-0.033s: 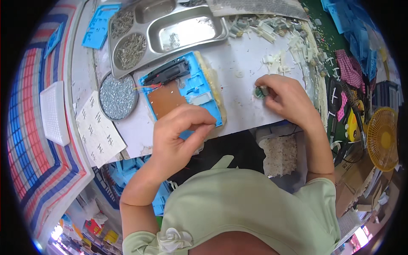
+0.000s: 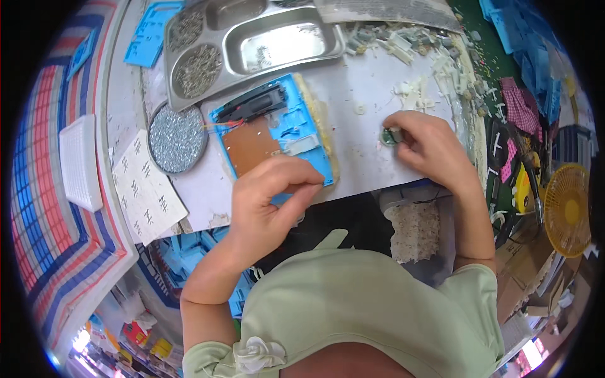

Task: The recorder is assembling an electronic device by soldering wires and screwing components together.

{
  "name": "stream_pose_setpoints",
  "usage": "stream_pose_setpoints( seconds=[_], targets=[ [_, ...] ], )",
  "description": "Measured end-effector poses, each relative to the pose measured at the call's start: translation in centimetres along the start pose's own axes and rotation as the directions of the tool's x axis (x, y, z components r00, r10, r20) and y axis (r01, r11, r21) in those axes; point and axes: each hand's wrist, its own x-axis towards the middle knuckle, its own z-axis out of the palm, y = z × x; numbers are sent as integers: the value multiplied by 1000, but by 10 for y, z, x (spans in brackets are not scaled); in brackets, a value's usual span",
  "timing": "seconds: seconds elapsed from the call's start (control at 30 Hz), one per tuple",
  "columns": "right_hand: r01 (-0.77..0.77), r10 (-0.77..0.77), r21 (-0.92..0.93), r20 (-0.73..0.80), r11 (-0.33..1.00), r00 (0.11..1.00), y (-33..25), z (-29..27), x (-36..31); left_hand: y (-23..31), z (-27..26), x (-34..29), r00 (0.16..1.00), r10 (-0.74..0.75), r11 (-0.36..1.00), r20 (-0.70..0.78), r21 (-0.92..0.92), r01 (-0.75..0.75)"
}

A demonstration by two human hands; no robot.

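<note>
My left hand (image 2: 270, 200) hovers by the near right corner of a blue plastic casing (image 2: 295, 118), thumb and forefinger pinched together. Whatever may be between those fingertips is too small to make out. A long black part (image 2: 253, 104), a brown board (image 2: 251, 148) and thin coloured wires lie in the casing, along with a small grey-white block (image 2: 301, 145). At the right of the table, my right hand (image 2: 433, 146) has its fingers closed on a small round green part (image 2: 389, 136) with a metallic piece on it, held at the tabletop.
A steel compartment tray (image 2: 225, 57) with small metal pieces stands behind the casing. Left of the casing are a round dish of screws (image 2: 177, 140) and a written paper sheet (image 2: 146, 189). White plastic pieces (image 2: 413, 94) pile up at the back right. A yellow fan (image 2: 570, 211) stands far right.
The whole view has shifted slightly. The round green part appears turned a little in my right fingers; my left hand keeps its pinch.
</note>
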Motion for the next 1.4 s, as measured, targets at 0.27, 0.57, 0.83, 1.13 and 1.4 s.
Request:
stream_pose_setpoints(
  seconds=[0.27,0.57,0.83,1.13,1.4],
  targets=[
    [-196,110,968,181,155,977,-78,38,-1,-13,15,-19,985,-151,978,-82,-157,137],
    [-322,32,934,321,151,946,-81,52,11,-16,11,-25,983,-151,975,-109,-180,130],
    [97,-71,640,-67,762,995,-91,44,13,-23,4,-25,958,265,922,-108,318,-220],
    [521,-412,321,-350,791,841,-89,48,17,-22,0,-22,938,300,950,-176,143,-277],
    [559,-457,248,-368,791,810,-90,50,14,-26,2,-24,945,289,947,-153,186,-260]
  ],
)
